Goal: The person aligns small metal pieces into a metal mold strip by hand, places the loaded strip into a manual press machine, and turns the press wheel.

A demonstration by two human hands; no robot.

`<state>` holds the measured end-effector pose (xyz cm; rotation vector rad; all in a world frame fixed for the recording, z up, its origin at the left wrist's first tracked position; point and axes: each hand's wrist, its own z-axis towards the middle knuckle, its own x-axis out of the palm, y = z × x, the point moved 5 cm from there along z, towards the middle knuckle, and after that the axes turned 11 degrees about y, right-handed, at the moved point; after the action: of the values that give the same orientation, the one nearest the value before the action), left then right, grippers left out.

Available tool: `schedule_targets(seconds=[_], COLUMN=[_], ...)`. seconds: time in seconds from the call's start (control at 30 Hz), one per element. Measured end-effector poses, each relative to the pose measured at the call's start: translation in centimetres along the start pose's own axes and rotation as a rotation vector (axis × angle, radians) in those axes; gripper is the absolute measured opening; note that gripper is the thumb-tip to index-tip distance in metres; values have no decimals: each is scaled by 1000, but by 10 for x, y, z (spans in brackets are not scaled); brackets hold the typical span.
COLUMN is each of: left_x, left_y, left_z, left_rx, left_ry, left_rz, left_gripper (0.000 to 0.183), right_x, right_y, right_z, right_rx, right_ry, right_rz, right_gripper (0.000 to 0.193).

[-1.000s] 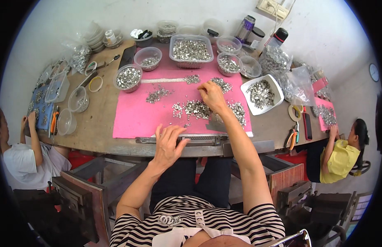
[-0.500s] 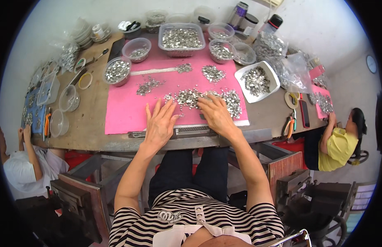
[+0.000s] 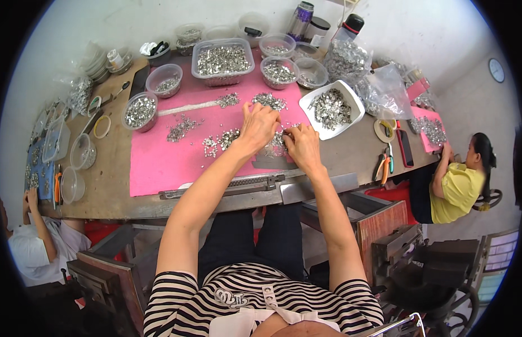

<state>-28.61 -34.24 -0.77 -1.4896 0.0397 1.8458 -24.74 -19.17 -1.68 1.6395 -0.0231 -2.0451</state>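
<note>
Small shiny silver metal pieces (image 3: 227, 138) lie in loose heaps on a pink mat (image 3: 160, 160). My left hand (image 3: 260, 126) reaches across the heap, its fingers bent downward and apart among the pieces. Close beside it on the right, my right hand (image 3: 303, 147) has its fingers curled in at the heap's edge; what they hold, if anything, is hidden. A flat grey piece (image 3: 272, 163) lies just below the right fingers. Smaller heaps of metal pieces sit beyond at the left (image 3: 182, 129) and beyond my left hand (image 3: 269, 101).
A white tray (image 3: 351, 115) of metal pieces stands right of my hands. Clear tubs (image 3: 223, 73) and a round bowl (image 3: 141, 128) line the far side. Pliers (image 3: 383, 165), tape (image 3: 384, 130) and a phone (image 3: 405, 147) lie right. Co-workers sit at both sides.
My left hand has moved right and farther away, into the heap beside my right hand. My right hand's fingers have curled in. The heap has been disturbed, and the grey piece shows more. The view has shifted slightly.
</note>
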Motion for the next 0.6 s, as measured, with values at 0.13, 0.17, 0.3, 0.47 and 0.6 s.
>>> schedule_targets(seconds=[0.13,0.17,0.3,0.47,0.6], left_x=[16,19,24,6,-36], left_y=[7,6,5,1,-16], left_z=[16,18,21,-1,-76], left_rx=[-43,-31,-19,25,63], left_ry=[53,52,41,-19,41], left_rz=[31,44,66,33,-54], left_gripper=[8,6,7,6,2], right_x=[2,1,9,-7,-19], right_y=[-1,-2,-6,7,42], right_z=[1,2,8,-6,-35], right_rx=[20,28,26,-82,-111], right_ry=[-21,-34,-23,-112,210], right_rz=[-46,-48,-98,2,339], right_gripper=[12,9,8,7,3])
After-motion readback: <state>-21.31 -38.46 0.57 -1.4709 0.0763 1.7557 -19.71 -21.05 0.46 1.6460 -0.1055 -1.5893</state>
